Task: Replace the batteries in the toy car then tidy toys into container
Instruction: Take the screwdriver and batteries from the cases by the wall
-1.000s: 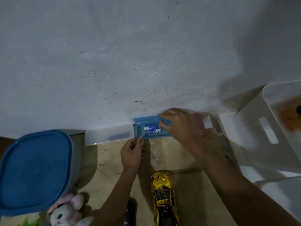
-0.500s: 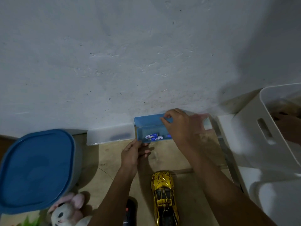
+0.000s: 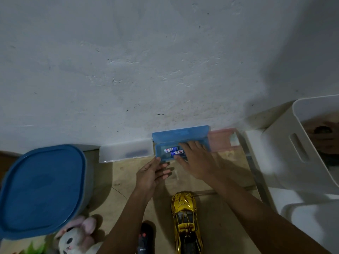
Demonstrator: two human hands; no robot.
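Lying open against the wall, the blue box (image 3: 180, 142) is steadied at its near left corner by the left hand (image 3: 150, 176), whose fingers are loosely spread on the edge. Two batteries (image 3: 173, 151) are seen inside the box, side by side. The right hand (image 3: 195, 162) is laid flat over the box with the fingers extended, the fingertips touching the batteries; nothing is gripped. The gold toy car (image 3: 185, 222) is placed on the floor nearer the person, apart from both hands. A white basket (image 3: 286, 153) stands on the right.
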